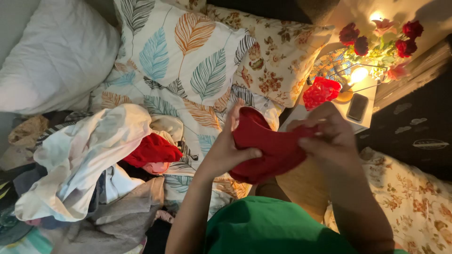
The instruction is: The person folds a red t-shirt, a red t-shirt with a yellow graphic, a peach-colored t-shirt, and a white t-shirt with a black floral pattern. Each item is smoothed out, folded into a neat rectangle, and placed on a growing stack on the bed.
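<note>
We hold 1 red cloth (270,146) up over the bed between both hands: our left hand (229,150) grips its left edge, thumb pressed across the front, and our right hand (332,136) pinches the right edge. It looks light, soft and limp, so we judge it best taken at the hems, where it won't sag or slip

Right hand (329,136) smeared by motion, fingers hard to separate; the red garment (268,150) hides both palms; the laundry pile (89,178) runs off the bottom-left edge, its lower layers buried; the dark phone (357,107) on the nightstand (329,115) is too small to read.
</note>
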